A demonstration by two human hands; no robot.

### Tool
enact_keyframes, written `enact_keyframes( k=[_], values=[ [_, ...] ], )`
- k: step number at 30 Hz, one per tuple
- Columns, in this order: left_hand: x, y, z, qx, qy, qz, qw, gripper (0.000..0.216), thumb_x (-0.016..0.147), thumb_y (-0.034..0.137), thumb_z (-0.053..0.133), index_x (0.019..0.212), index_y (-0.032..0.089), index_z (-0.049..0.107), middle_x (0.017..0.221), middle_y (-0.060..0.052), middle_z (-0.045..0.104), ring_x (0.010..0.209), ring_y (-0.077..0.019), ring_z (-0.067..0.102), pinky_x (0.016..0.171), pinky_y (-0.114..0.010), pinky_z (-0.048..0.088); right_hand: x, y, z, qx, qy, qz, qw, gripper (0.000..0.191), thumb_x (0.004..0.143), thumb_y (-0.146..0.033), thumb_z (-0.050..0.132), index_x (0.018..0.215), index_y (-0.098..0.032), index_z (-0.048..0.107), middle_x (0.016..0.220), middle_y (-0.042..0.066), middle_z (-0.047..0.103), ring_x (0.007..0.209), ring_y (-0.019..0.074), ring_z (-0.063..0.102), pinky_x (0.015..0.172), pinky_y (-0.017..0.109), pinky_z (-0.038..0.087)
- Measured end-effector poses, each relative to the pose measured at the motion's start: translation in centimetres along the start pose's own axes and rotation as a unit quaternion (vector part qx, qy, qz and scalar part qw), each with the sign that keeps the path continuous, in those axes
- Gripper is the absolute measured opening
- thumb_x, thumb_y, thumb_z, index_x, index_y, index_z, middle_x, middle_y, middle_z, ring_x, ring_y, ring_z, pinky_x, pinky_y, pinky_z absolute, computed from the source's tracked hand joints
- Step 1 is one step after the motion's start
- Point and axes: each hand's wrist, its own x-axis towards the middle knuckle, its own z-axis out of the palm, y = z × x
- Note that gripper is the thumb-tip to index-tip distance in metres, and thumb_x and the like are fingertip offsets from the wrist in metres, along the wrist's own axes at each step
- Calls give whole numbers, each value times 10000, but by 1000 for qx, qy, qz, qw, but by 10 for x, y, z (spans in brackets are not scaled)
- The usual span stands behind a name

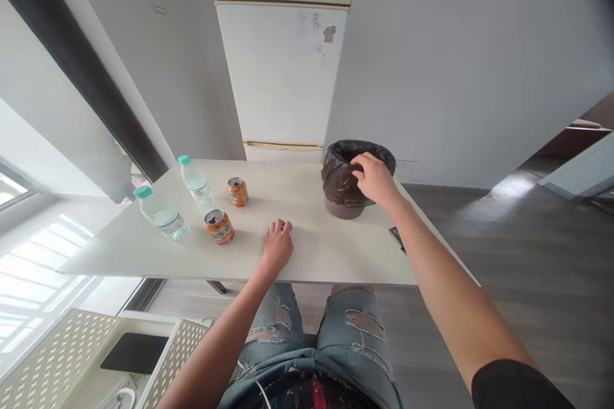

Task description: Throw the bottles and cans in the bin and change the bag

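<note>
My right hand [374, 177] hangs at the mouth of a small bin [344, 210] lined with a black plastic bag [343, 182]. Its thumb and index finger are apart, and nothing shows between them. Bent but loose, the fingers of my left hand [278, 244] rest on the white table [316, 255], holding nothing that I can see. To its left stand two orange drink cans, one nearer [219, 228] and one farther [238, 192]. Beyond them are two clear bottles with green caps, a front one [163, 214] and a back one [196, 182]. The bin's inside is mostly hidden.
A small dark flat object [398, 239] lies near the table's right edge, beside my right forearm. Behind the table stands a white fridge [285, 70] against a grey wall. A pale unit with perforated panels [57, 345] is at lower left, near my left arm.
</note>
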Motion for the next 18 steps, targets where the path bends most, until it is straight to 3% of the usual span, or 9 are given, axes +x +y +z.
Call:
enact_keyframes(
  k=[5,8,10,12,15,17,18],
  values=[
    [-7,-3,-6,-99,77,65,990,339,932,-21,411,1006,222,636,1049,-83,661,985,-237,604,906,-353,481,-20,-77,16,94,8,-83,992,215,926,-53,569,1041,-214,652,1087,81,674,1020,269,666,957,432,512],
    [-12,-5,-9,-131,126,95,979,322,943,-10,404,901,222,623,932,-62,647,905,-219,600,850,-326,473,-22,-108,23,147,2,-123,981,220,936,-49,551,1039,-216,649,1070,76,666,997,252,658,937,412,531],
    [-13,-5,-9,-129,125,102,978,300,929,-6,440,858,221,622,897,-54,648,877,-213,610,821,-313,464,-23,-121,26,148,1,-146,978,245,954,-50,519,1079,-213,651,1076,85,663,1014,256,652,984,435,530],
    [-12,-5,-7,-123,105,104,981,282,916,-8,475,855,217,633,909,-54,670,885,-211,632,809,-306,462,-27,-126,27,127,4,-169,977,309,969,-68,512,1208,-219,637,1163,99,661,1120,277,641,1133,524,456],
    [-9,-4,-4,-117,83,102,984,269,916,-11,503,872,211,649,971,-65,704,921,-217,652,814,-307,471,-47,-117,30,104,25,-183,977,510,978,-218,623,1472,-258,505,1427,124,583,1392,343,516,1277,652,233],
    [-8,-4,-2,-114,78,105,985,267,916,-14,509,868,209,649,982,-68,709,928,-219,654,827,-311,477,-68,-97,40,118,82,-142,979,562,977,-339,652,1501,-256,468,1475,145,547,1430,363,472,1248,633,285],
    [-8,-4,-2,-114,78,106,985,268,917,-14,509,865,209,647,978,-68,707,928,-219,655,835,-312,480,-80,-83,48,128,126,-100,979,484,991,-360,616,1447,-242,505,1417,154,574,1372,355,513,1197,596,357]
  ],
)
